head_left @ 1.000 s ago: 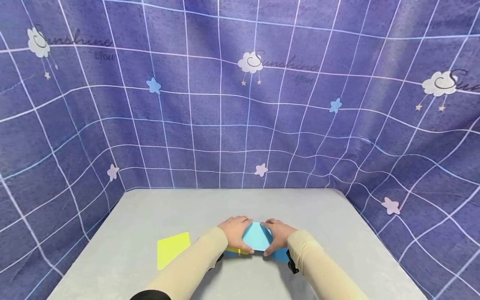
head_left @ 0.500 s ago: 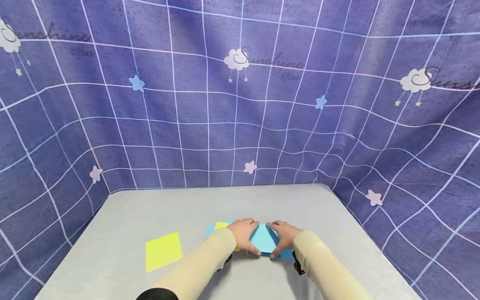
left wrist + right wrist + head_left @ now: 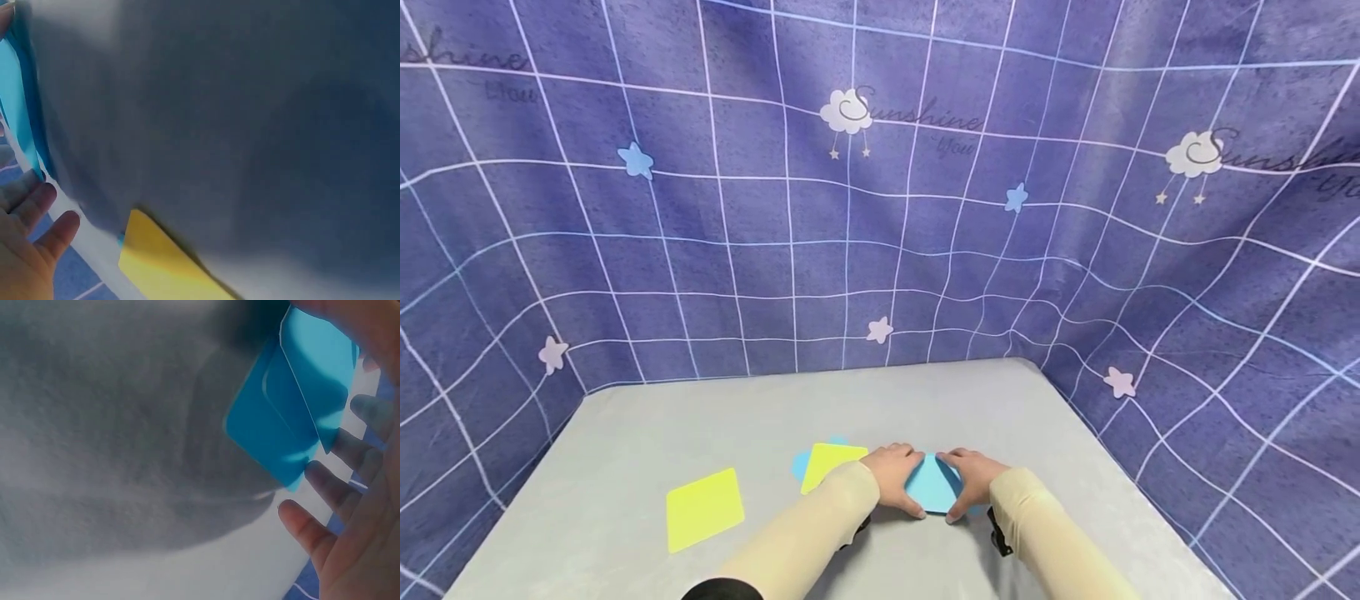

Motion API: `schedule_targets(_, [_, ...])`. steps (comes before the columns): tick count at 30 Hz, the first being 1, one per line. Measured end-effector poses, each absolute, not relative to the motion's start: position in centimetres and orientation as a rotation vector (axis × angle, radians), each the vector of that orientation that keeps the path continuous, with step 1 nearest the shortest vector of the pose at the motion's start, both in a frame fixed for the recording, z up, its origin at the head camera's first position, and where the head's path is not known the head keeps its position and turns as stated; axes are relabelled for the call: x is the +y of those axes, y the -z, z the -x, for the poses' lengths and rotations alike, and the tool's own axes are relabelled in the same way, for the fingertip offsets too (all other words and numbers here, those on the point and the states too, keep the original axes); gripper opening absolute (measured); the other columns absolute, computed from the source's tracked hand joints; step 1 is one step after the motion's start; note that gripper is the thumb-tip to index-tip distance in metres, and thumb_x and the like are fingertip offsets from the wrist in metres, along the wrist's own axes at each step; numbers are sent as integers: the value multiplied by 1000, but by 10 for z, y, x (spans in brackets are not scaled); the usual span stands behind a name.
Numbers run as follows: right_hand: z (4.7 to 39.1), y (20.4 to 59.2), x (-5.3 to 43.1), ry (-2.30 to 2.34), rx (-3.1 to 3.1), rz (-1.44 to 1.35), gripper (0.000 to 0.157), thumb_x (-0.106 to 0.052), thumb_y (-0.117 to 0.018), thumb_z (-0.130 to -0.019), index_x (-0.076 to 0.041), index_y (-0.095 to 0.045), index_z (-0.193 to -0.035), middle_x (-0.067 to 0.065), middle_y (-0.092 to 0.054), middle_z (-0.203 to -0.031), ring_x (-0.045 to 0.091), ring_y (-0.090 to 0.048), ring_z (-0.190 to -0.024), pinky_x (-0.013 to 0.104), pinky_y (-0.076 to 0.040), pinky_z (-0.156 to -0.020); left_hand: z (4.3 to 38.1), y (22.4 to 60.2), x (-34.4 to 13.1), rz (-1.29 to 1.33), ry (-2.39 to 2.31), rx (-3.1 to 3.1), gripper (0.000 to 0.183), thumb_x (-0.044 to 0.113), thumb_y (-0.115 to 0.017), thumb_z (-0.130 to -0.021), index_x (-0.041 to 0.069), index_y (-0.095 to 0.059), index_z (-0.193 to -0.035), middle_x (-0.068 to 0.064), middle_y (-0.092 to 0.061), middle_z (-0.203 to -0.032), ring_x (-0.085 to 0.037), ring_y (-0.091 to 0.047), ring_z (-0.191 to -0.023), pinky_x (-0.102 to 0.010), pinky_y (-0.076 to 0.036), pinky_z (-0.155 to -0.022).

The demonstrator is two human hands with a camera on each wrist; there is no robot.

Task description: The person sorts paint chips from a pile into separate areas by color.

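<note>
Both hands hold a light blue square card (image 3: 933,486) right of the middle of the table. My left hand (image 3: 895,479) grips its left side, thumb at the near corner and fingers at the far corner. On the opposite side my right hand (image 3: 977,482) holds it the same way. In the right wrist view, the upper blue card (image 3: 319,369) stands a little apart from another blue card (image 3: 250,425) below it. The left wrist view shows only a strip of the blue card (image 3: 19,106) beside the left fingers (image 3: 59,234).
A yellow square card (image 3: 704,510) lies alone on the grey table (image 3: 760,417) at the left. Another yellow card (image 3: 833,462) lies over blue pieces (image 3: 801,467), partly behind the left forearm. A blue curtain (image 3: 775,208) with white grid lines surrounds the table.
Both hands have moved right across the table with the blue card. The yellow card and blue pieces near the left forearm have come into sight. The head view has turned right.
</note>
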State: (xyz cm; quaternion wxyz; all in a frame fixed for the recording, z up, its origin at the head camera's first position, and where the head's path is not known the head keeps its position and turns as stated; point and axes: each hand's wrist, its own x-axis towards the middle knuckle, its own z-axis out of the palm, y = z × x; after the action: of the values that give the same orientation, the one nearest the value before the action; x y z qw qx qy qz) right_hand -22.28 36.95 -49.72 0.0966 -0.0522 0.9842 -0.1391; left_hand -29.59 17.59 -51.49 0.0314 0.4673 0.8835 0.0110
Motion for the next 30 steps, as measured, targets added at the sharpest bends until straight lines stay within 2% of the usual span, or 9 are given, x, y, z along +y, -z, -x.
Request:
schedule_targets(6, [233, 495, 352, 368, 2926, 183, 104, -43, -91, -56, -12, -45, -144, 12, -46, -140, 33, -48, -123, 52, -44, -96, 301, 512, 157, -1372, -53, 2749, 101, 75, -68, -68, 18, -42, -146, -4, -49, -138, -17, -47, -124, -34, -40, -102])
schedule_targets(11, [236, 487, 335, 343, 2939, 224, 104, -46, -90, -56, -11, -46, -143, 13, -47, -139, 36, -47, -124, 58, -39, -99, 308, 511, 132, -1340, -77, 2766, 103, 79, -63, -68, 17, -40, -147, -7, -44, -144, -22, -42, -131, -37, -36, -107])
schedule_targets(18, [246, 481, 316, 282, 2964, 334, 98, -51, -84, -63, -11, -45, -144, 13, -47, -140, 35, -44, -127, 60, -36, -101, 320, 504, 87, -1292, -130, 2868, 101, 77, -65, -68, 13, -45, -143, -11, -47, -141, -26, -43, -130, -43, -37, -106])
schedule_targets(24, [256, 484, 296, 240, 2960, 413, 97, -55, -83, -63, -12, -47, -143, 13, -49, -137, 35, -47, -124, 60, -39, -98, 323, 509, 61, -1217, -185, 2906, 102, 74, -69, -65, 11, -47, -141, -13, -50, -135, -28, -45, -125, -44, -40, -103])
schedule_targets(30, [263, 481, 271, 253, 2950, 451, 95, -52, -83, -62, -10, -49, -140, 15, -50, -135, 36, -47, -123, 61, -38, -98, 321, 506, 38, -1157, -199, 2926, 102, 72, -73, -63, 9, -47, -141, -13, -51, -133, -29, -46, -125, -45, -40, -103])
